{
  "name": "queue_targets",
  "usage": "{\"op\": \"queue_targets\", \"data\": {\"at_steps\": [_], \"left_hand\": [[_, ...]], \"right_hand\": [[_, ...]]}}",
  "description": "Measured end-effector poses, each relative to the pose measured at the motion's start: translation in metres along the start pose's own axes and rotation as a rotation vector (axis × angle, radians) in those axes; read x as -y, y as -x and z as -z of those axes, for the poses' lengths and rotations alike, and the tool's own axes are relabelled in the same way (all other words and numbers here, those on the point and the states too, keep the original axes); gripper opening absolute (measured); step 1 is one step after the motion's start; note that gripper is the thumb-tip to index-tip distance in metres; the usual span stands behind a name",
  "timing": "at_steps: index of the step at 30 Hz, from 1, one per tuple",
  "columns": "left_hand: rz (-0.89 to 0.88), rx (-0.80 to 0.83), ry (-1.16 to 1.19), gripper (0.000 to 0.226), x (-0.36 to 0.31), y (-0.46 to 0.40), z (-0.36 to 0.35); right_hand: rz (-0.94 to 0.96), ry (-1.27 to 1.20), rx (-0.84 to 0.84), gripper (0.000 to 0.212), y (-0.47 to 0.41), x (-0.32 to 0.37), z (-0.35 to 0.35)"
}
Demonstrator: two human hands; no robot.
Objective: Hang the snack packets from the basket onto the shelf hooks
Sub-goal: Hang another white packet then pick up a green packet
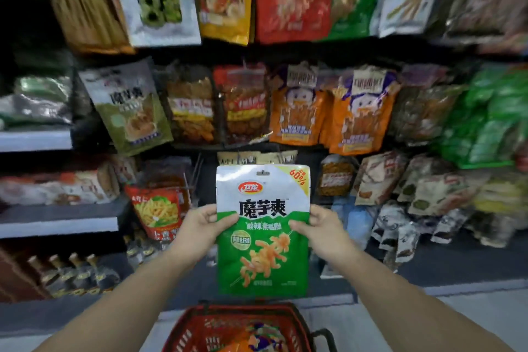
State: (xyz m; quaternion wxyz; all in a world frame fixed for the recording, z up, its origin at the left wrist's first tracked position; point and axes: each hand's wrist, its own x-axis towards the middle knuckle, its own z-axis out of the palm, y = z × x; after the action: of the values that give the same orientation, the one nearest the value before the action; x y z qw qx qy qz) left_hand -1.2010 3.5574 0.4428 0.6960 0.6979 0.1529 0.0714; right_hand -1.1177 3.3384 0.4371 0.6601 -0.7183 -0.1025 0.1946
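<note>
Head view: the red basket [205,323] is cut off at the bottom edge, its packets blurred. Above the basket, the green-and-white packet [263,237] stands upright, long axis vertical, print facing the camera. The left hand [200,227] and right hand [320,227] pinch its side edges. Beyond the basket, the hanging shelf packets [297,114] are smeared.

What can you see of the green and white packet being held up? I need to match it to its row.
The green and white packet is a flat, glossy pouch, white on top and green below, with bold black characters, a red logo and a hang slot at its top edge. It is upright, facing the camera, above the red basket. Both hands pinch its side edges: left, right.
</note>
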Motion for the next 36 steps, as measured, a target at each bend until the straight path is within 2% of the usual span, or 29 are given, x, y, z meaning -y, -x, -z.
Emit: {"op": "queue_targets", "data": {"at_steps": [6,12,16,23,27,30,32,34,36], "left_hand": [[-0.140,0.033,-0.036,0.018,-0.159,0.018,-0.005],[-0.292,0.098,-0.131,0.015,-0.253,0.035,0.001],[-0.365,0.090,-0.154,0.016,-0.272,0.041,0.007],[-0.356,0.083,-0.191,0.015,-0.275,0.035,0.016],[-0.383,0.067,-0.182,0.018,-0.283,0.016,0.006],[-0.429,-0.010,-0.213,0.034,-0.294,-0.003,-0.015],[-0.477,-0.076,-0.253,0.039,-0.302,-0.019,-0.034],[-0.527,-0.148,-0.307,0.041,-0.310,-0.038,-0.053],[-0.575,-0.149,-0.310,0.044,-0.317,-0.058,-0.074]], "right_hand": [[0.171,0.119,-0.029,0.022,0.040,0.164,0.019],[0.265,0.177,-0.058,0.019,0.068,0.256,0.024],[0.300,0.204,-0.086,0.027,0.071,0.273,0.019],[0.305,0.203,-0.099,0.026,0.068,0.273,0.009],[0.341,0.173,-0.208,0.021,0.058,0.275,0.011],[0.356,0.162,-0.308,0.015,0.042,0.282,0.023],[0.374,0.156,-0.353,0.024,0.028,0.286,0.037],[0.405,0.188,-0.387,0.047,0.012,0.291,0.054],[0.444,0.229,-0.410,0.070,-0.003,0.298,0.075]]}}
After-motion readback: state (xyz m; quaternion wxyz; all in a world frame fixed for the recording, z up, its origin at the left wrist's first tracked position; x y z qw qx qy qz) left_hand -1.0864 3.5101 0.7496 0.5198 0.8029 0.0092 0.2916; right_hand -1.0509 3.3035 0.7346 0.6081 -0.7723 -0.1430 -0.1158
